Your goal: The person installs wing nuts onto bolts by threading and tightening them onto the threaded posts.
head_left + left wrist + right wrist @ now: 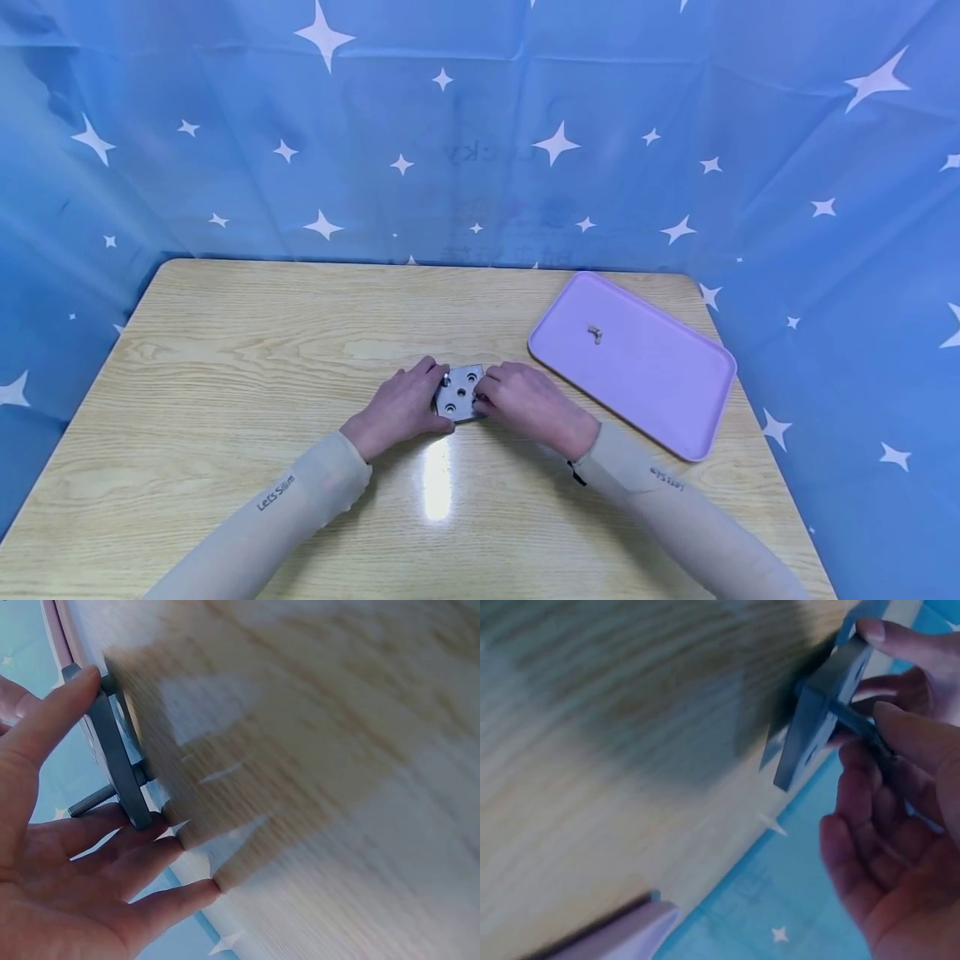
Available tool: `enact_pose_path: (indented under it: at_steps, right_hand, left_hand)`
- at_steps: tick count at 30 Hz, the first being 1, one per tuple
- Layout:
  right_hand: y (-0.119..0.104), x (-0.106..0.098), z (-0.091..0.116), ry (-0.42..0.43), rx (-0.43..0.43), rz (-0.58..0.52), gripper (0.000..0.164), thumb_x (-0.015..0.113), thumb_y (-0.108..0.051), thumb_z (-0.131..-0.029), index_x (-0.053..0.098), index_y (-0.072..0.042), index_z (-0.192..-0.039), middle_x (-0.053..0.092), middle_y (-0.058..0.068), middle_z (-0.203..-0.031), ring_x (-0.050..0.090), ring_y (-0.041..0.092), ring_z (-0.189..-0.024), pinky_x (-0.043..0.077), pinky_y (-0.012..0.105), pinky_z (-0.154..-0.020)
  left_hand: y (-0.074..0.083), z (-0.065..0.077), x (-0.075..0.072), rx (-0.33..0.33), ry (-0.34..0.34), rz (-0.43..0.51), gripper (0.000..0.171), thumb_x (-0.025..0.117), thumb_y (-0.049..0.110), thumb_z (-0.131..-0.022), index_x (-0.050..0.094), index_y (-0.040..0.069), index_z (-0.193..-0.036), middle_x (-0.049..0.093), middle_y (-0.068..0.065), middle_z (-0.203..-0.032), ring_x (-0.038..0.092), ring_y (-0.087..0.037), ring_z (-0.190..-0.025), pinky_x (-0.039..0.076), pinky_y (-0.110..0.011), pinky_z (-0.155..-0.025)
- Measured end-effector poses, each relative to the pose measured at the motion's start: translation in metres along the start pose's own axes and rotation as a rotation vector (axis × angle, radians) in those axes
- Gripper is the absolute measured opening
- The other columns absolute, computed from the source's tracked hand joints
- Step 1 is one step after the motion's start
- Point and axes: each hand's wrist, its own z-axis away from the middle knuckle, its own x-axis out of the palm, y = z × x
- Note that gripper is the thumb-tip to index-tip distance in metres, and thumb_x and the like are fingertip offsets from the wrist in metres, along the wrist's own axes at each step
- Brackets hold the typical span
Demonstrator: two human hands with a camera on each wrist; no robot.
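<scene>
A flat grey metal plate with several round holes lies between the two hands over the table. My left hand grips its left edge, thumb on the near edge and fingers on the far one. Close to those fingers, a threaded bolt sticks up out of the plate. At the plate's right end, my right hand pinches another bolt standing up from it between thumb and fingers. Fingers hide that bolt's upper end, so I cannot tell whether a nut is on it. Short dark feet or bolt heads show under the plate.
A purple tray sits at the table's right side, with a few small metal pieces in it. Under everything is a wood-grain table. A blue curtain with white stars hangs behind it.
</scene>
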Motion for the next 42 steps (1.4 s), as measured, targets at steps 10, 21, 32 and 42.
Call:
enact_pose_path:
  at_steps: [10, 21, 32, 42]
  right_hand:
    - [-0.007, 0.01, 0.0, 0.088, 0.137, 0.034, 0.026, 0.076, -0.028, -0.093, 0.065, -0.009, -0.079, 0.055, -0.002, -0.069, 0.047, 0.014, -0.06, 0.045, 0.031, -0.058]
    - [0.009, -0.023, 0.007, -0.129, -0.14, 0.033, 0.053, 0.079, -0.01, -0.091, 0.063, -0.015, -0.141, 0.061, 0.001, -0.144, 0.059, 0.022, -0.128, 0.051, 0.042, -0.101]
    - [0.006, -0.018, 0.003, -0.145, -0.215, 0.13, 0.031, 0.075, -0.007, -0.094, 0.072, -0.019, -0.123, 0.072, -0.006, -0.118, 0.065, 0.014, -0.108, 0.053, 0.034, -0.093]
    - [0.002, -0.002, 0.0, 0.035, -0.11, 0.14, 0.024, 0.082, -0.03, -0.091, 0.068, -0.01, -0.092, 0.067, 0.001, -0.081, 0.059, 0.016, -0.071, 0.052, 0.031, -0.066]
  left_hand:
    - [0.004, -0.003, -0.002, 0.004, 0.005, -0.033, 0.087, 0.094, 0.04, -0.072, 0.059, -0.003, -0.139, 0.058, -0.008, -0.108, 0.051, -0.017, -0.077, 0.049, -0.036, -0.068]
    - [0.003, -0.001, -0.002, 0.0, -0.008, -0.032, 0.083, 0.093, 0.039, -0.075, 0.06, -0.001, -0.139, 0.058, -0.009, -0.11, 0.052, -0.017, -0.078, 0.048, -0.035, -0.068]
    - [0.003, -0.002, 0.0, -0.011, -0.008, -0.029, 0.083, 0.093, 0.039, -0.074, 0.06, -0.001, -0.139, 0.057, -0.008, -0.109, 0.051, -0.017, -0.077, 0.046, -0.034, -0.067]
    - [0.003, -0.003, 0.001, 0.001, 0.01, -0.036, 0.087, 0.095, 0.041, -0.071, 0.06, -0.002, -0.138, 0.058, -0.008, -0.108, 0.051, -0.016, -0.077, 0.047, -0.034, -0.067]
